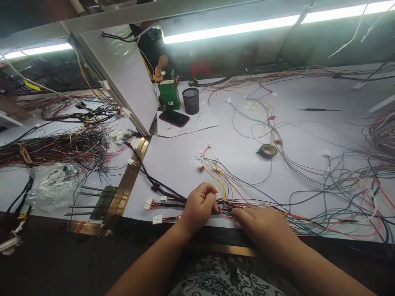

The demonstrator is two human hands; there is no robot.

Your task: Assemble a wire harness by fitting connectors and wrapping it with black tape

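Note:
A wire harness lies along the front edge of the white table, its black-wrapped branches running left. My left hand is closed around the wrapped part, fingers curled. Close by on the right, my right hand grips the loose coloured wires of the same harness, palm down, its fingertips partly hidden. White connectors end the branches to the left of my left hand. Beyond my hands, thin yellow, blue and red wires fan out to a small orange-red connector.
A roll of dark tape lies beyond my right hand. Further back are a phone, a black mesh cup and a green box. Wire bundles cover the left table. Another person's hand shows behind the partition.

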